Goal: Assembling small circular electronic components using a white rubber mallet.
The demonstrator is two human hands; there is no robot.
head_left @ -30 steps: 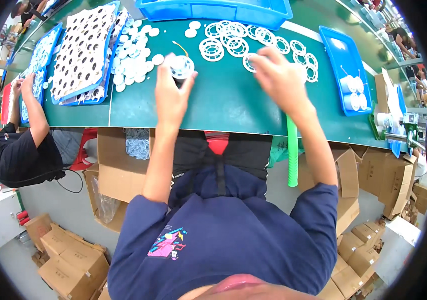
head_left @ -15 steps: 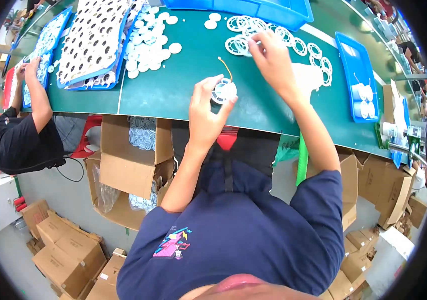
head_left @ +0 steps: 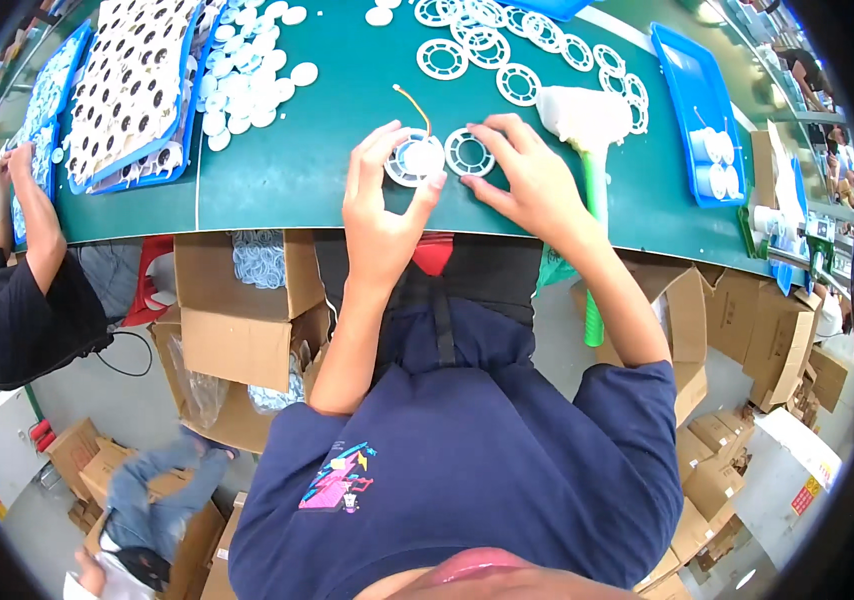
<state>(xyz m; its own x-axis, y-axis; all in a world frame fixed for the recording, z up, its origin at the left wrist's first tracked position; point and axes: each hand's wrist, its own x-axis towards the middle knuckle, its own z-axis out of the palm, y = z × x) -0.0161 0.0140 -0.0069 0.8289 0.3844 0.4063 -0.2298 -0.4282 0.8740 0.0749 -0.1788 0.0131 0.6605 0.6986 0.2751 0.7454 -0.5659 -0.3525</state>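
Observation:
My left hand (head_left: 379, 190) grips a round white part (head_left: 414, 158) at its sides between thumb and fingers. A thin orange-brown wire (head_left: 411, 104) sticks up from it. Right beside it, my right hand (head_left: 532, 180) has thumb and fingers closed on the edge of a white slotted plastic ring (head_left: 470, 152). The two pieces sit side by side, almost touching, low over the green table (head_left: 327, 185). Past the hands lie several more white slotted rings (head_left: 442, 60), some overlapping.
A mallet (head_left: 583, 115) with a white head and green handle lies right of my right hand. Blue trays stand at both sides; the right tray (head_left: 675, 75) holds white round parts. White discs (head_left: 247, 80) are heaped at left, where a co-worker's arm (head_left: 37, 200) reaches in.
My right hand has come back from the pile of rings to beside my left hand, bringing one ring. The whole view has shifted, and a person's legs now show at lower left.

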